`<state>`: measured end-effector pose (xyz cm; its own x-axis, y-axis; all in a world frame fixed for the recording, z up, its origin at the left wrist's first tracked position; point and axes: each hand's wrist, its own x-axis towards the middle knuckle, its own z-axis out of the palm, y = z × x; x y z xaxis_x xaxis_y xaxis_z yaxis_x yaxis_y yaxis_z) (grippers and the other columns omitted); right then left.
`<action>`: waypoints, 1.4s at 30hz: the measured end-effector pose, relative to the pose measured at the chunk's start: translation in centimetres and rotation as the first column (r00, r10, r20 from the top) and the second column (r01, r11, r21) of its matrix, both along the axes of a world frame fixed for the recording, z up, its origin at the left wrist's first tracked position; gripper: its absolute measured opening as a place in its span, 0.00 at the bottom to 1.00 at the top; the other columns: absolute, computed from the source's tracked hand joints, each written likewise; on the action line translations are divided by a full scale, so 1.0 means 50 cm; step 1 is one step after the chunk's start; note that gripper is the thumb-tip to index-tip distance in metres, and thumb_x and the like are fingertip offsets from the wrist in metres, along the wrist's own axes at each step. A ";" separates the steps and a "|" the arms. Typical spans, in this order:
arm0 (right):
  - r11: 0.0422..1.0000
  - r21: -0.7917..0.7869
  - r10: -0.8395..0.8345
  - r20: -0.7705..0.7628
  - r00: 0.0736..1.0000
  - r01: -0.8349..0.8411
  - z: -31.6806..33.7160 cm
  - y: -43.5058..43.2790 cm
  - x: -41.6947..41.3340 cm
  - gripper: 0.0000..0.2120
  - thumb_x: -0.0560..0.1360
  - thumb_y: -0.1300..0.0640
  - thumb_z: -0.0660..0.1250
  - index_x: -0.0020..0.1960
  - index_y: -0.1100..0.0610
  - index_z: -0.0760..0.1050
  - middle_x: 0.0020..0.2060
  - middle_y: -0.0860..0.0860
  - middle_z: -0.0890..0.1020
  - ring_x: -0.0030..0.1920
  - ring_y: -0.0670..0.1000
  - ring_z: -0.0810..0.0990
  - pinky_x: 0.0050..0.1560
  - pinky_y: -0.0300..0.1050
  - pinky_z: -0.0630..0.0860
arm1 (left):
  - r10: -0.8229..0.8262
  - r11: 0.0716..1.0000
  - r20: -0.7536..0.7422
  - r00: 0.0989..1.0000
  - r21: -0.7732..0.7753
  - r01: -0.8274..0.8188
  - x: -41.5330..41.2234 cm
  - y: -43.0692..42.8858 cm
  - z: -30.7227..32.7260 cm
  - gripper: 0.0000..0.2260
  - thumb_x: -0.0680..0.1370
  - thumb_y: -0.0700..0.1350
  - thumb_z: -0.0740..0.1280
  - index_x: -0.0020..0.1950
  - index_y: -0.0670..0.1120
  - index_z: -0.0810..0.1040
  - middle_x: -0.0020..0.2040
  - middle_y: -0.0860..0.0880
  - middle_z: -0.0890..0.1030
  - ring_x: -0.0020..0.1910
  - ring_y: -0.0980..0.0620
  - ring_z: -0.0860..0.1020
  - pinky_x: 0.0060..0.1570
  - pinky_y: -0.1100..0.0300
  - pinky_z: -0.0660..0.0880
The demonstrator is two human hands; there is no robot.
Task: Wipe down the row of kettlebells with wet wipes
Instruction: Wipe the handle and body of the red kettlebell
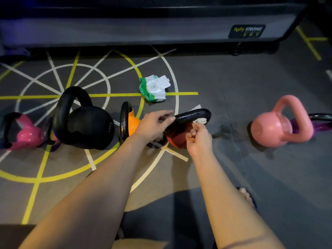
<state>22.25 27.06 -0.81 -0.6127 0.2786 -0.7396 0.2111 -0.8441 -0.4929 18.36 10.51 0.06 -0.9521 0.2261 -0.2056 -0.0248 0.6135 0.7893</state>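
Forearms [107, 186], wipe [200, 120] at kettlebell [192, 115], pack [154, 88] beyond.

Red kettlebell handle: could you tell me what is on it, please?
The left hand touches the handle and covers its left end; the right hand pinches a wipe against it.

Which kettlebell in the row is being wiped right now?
The red kettlebell, black-handled, between the orange kettlebell and the pale pink kettlebell: the right hand holds a wipe against its handle.

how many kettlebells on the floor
6: magenta far left, big black, orange, red at centre, pink at right, purple behind it. Another may hide behind the black one.
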 end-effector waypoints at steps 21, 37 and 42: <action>0.908 0.314 0.290 0.005 0.957 -0.276 -0.034 -0.055 0.035 0.08 0.79 0.67 0.64 0.47 0.59 0.81 0.25 0.50 0.74 0.23 0.46 0.68 0.25 0.37 0.68 | -0.029 0.940 0.035 0.999 -0.339 0.039 -0.043 0.019 0.035 0.13 0.71 0.54 0.79 0.53 0.52 0.87 0.49 0.52 0.86 0.52 0.50 0.81 0.55 0.50 0.79; 0.750 0.538 0.421 0.059 0.905 -0.384 -0.031 -0.037 0.047 0.09 0.78 0.62 0.65 0.48 0.58 0.85 0.24 0.53 0.72 0.25 0.47 0.68 0.31 0.39 0.65 | -0.001 0.944 0.009 1.000 -0.330 0.004 -0.025 0.015 0.020 0.14 0.73 0.57 0.77 0.57 0.56 0.86 0.53 0.52 0.87 0.55 0.50 0.82 0.56 0.50 0.79; 0.847 0.431 0.351 -0.013 0.936 -0.311 -0.018 -0.016 0.042 0.10 0.79 0.66 0.64 0.44 0.58 0.82 0.26 0.53 0.70 0.24 0.46 0.67 0.27 0.41 0.61 | 0.021 0.948 -0.013 1.000 -0.317 -0.024 -0.018 0.015 0.011 0.15 0.74 0.57 0.77 0.59 0.56 0.85 0.55 0.53 0.86 0.57 0.51 0.82 0.57 0.49 0.79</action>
<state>24.37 26.25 -1.72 -0.7802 0.3167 -0.5394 0.3806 -0.4440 -0.8112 17.47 11.28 0.63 -0.9585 0.1295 -0.2540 -0.0347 0.8313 0.5548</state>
